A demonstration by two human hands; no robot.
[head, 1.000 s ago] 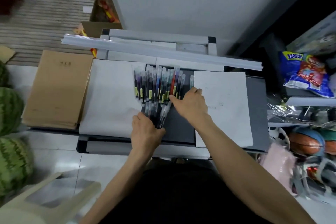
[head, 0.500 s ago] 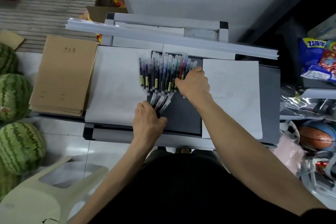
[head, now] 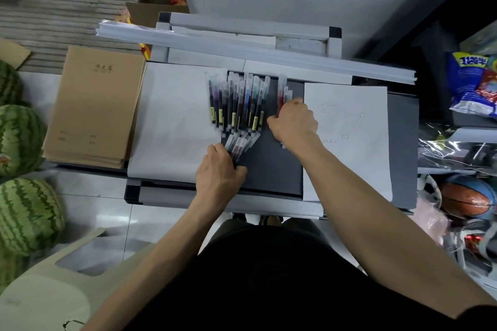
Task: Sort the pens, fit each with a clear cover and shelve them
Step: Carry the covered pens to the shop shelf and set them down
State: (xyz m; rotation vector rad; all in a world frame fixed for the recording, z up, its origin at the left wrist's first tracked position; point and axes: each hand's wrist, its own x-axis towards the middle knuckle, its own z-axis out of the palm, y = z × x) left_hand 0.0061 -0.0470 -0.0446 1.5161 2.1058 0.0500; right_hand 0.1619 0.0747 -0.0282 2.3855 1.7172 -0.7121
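Gripping the fan of pens (head: 242,105) by its lower ends, your left hand (head: 219,172) sits mid-frame. Your right hand (head: 294,122) curls round three pens (head: 281,94) just right of it.

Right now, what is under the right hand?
A few pens, one red, poke out beyond the right hand, apart from the fanned row. Their lower ends are covered, so the exact count is hidden.

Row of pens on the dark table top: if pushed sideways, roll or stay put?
Likely to roll: the pens look slim and round, lying loose side by side on the smooth dark table top. Probably light and stiff: the right hand holds a few apart from the row.
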